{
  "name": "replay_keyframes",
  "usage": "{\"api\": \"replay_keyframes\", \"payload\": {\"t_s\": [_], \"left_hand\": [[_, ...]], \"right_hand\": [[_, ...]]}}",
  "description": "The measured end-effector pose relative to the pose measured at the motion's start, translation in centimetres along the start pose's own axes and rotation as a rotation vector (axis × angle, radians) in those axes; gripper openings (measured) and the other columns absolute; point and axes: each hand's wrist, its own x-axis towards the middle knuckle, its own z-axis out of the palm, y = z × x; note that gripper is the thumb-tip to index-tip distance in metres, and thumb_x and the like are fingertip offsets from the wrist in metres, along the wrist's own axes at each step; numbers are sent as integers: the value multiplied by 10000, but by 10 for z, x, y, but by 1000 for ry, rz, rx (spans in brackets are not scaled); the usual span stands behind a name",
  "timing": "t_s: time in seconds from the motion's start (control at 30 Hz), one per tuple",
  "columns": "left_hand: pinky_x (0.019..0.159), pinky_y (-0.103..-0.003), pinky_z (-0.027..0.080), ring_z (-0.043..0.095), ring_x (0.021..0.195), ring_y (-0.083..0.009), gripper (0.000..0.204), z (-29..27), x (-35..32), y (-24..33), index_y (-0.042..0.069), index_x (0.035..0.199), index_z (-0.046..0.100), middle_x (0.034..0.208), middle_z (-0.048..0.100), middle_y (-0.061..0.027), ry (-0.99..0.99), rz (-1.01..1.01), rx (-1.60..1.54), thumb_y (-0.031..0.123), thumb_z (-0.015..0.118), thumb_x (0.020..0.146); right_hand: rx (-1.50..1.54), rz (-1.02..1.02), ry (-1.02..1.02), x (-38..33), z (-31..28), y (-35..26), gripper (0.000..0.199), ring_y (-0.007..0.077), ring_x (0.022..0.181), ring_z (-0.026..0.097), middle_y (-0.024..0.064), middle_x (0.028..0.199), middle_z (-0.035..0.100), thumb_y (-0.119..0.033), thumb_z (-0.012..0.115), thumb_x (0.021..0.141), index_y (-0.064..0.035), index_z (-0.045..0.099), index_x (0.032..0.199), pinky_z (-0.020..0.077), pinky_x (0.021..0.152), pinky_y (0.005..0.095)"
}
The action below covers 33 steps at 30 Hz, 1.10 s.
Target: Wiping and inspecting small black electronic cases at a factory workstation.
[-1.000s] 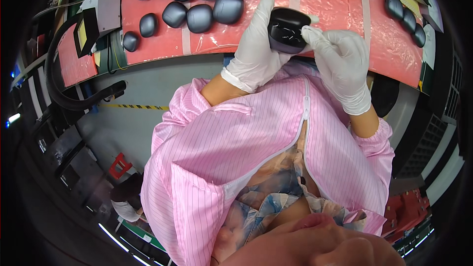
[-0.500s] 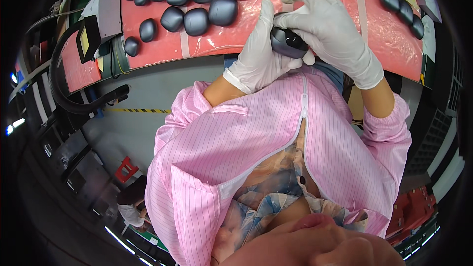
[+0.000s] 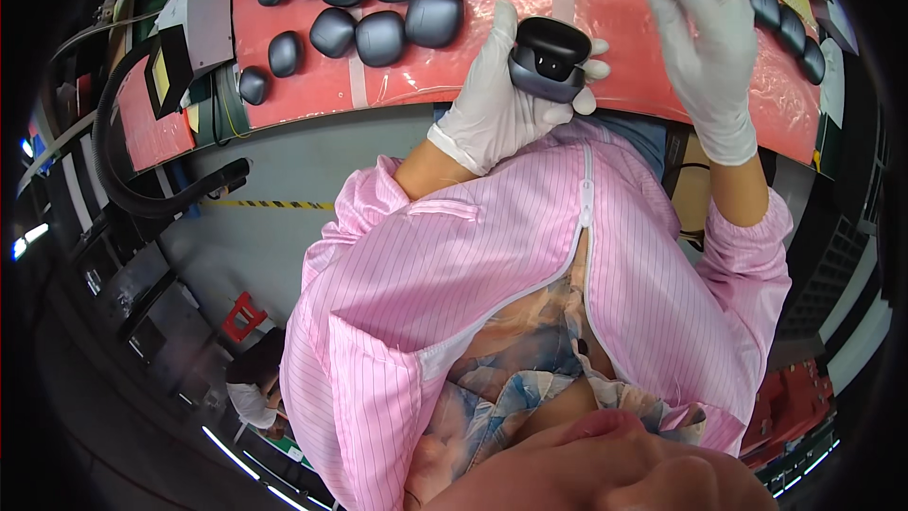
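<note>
My left hand, in a white glove, holds a dark grey earbud charging case over the table's near edge. The case's lid stands up, and small bright spots show in its glossy black inside. My right hand, gloved too, is raised to the right of the case and apart from it. Its thumb and forefinger are pressed together at the tips; whatever may be between them is too small to make out.
Several closed cases stand in rows on the red-covered table, at the far left. More closed cases line the right side. A grey box-shaped device and a black hose are at the left.
My right hand has left the case and moved right, its fingers drawn together. The case, its inside now in plain view with the lid up, stays in my left hand.
</note>
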Motion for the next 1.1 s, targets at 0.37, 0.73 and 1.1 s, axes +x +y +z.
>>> {"api": "replay_keyframes", "payload": {"t_s": [0.37, 0.73, 1.1], "left_hand": [[469, -248, 446, 653, 656, -225, 639, 12, 10, -4, 49, 1051, 562, 889, 649, -115, 101, 123, 284, 616, 281, 965], [500, -276, 503, 685, 709, -293, 651, 9, 12, -4, 15, 1111, 513, 1002, 633, -158, 51, 117, 180, 608, 291, 964], [889, -317, 562, 489, 1232, -410, 577, 21, -1, 5, -160, 1343, 318, 1369, 403, -323, -92, 140, 118, 97, 438, 840]], "right_hand": [[-443, -9, -409, -19, -19, -15, 180, 262, 878, 578, 77, 879, 572, -79, 639, 694, -82, 664, 872, 481, 753, 358], [-174, -71, -435, -25, -9, -10, 212, 261, 867, 570, 79, 865, 563, -13, 656, 728, -77, 677, 928, 468, 756, 354], [-19, 128, -94, -56, -18, 15, 427, 369, 1171, 512, 141, 1174, 595, -103, 687, 746, -68, 626, 1167, 419, 965, 430]]}}
